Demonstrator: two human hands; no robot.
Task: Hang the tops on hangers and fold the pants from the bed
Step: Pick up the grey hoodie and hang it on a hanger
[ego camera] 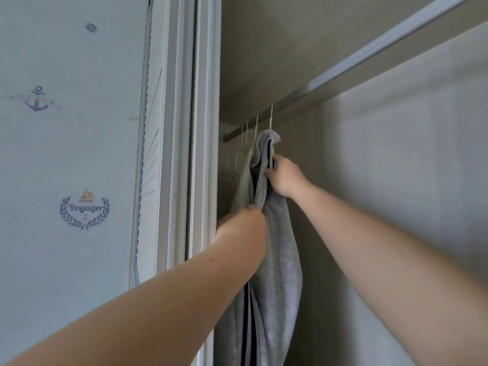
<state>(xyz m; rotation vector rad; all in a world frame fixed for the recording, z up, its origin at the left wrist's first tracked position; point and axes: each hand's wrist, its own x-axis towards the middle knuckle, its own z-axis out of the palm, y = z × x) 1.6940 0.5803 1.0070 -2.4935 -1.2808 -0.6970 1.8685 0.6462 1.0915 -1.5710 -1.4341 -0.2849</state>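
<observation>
Currently, a grey top [277, 247] is hung from a white hanger [271, 118] on the wardrobe rail [233, 134]. Its fabric is gripped lower down by the left hand [248, 223], and its collar edge is clutched by the right hand [285, 178].

Clothes closet in a home.
Nautical-print wallpaper [84, 210] meets a white door frame [182, 128]; inside, white hangers [256, 125] and a grey garment [280, 260] hang from a closet rail [290, 101].

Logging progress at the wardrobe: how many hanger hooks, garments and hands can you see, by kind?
Hanger hooks on the rail: 4
Grey top: 1
Hands: 2, left hand and right hand, both gripping the top
Total: 7
</observation>
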